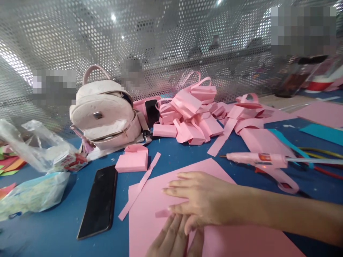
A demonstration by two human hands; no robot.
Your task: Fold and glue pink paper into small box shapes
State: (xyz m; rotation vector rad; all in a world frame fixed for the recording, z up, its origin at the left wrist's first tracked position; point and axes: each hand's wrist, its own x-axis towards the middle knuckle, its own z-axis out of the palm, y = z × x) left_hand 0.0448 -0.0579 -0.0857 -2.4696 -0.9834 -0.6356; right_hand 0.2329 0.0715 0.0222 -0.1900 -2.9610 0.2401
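Pink sheet point(150, 214) x1, hands x2

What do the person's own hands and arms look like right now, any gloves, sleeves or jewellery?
Both are bare. The right hand has no glove, ring or visible wristband, and its forearm is uncovered up to the picture's edge, with no sleeve in view. The left hand shows only its fingers at the bottom edge, also ungloved and ringless; its wrist and arm are out of frame.
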